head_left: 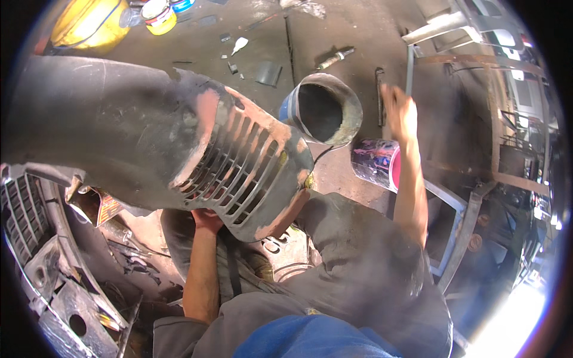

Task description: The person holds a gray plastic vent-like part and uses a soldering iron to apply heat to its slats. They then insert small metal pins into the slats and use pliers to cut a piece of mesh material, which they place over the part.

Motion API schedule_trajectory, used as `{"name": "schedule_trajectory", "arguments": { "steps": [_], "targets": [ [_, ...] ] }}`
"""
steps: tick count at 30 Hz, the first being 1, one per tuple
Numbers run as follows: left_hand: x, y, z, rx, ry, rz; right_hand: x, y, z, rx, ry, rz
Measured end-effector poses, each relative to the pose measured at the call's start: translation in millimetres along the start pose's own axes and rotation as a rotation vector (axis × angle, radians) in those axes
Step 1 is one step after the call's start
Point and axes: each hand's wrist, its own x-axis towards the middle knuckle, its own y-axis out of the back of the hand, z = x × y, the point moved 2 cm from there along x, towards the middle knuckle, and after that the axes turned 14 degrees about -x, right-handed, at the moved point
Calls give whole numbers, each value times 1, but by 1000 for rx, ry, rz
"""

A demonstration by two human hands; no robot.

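Slotted bumper panel [152,134] spans from the left rim of the view to the person's lap, its slatted end toward the right. The left hand [208,219] reaches under the lower edge of that end; its fingers are mostly hidden, so I cannot tell whether they grasp it. The right hand [401,113] is well apart from the panel, fingers curled; whether it holds anything I cannot tell. Just beside those fingers is a dark bar [381,110]. Below, a purple tin [371,161] lies on its side, one end partly behind the right forearm. Between that hand and the panel's edge sits a bucket [354,110], leaving little room on the panel's side. Past the panel's upper edge the floor [370,30] opens wider, with a curved dark scrap [270,74] and a small white nozzle [240,45] on it. A yellow tub [89,22] stands near the upper left edge, a black grille [25,206] crowds the lower left, and a metal frame [439,30] bounds the far right.
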Motion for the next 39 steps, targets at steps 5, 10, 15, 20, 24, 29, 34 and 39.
{"name": "schedule_trajectory", "arguments": {
  "steps": [5, 10, 15, 20, 24, 29, 34, 39],
  "targets": [
    [4, -19, -13, -74, 162, -141, 115, -131, -4, 339, -62, -413],
    [-17, -12, -21, -135, 143, -9, 143, -249, -4, 438, 34, -639],
    [8, -4, -35, -358, 243, -336, 188, -261, 52, 337, 267, -618],
    [-1, -61, -51, -311, -5, 134, 161, -141, 77, 423, -290, -585],
    [2, -54, -48, -349, -67, 3, 91, -2, 51, 789, -178, -159],
    [9, -80, -45, -359, -28, 0, 27, 117, -37, 556, 131, -139],
    [16, -83, -50, -443, 14, -36, -2, 168, -117, 276, 426, -273],
    [32, -72, -50, -496, 66, -56, -27, 171, -176, 306, 449, -364]
  ]
}}
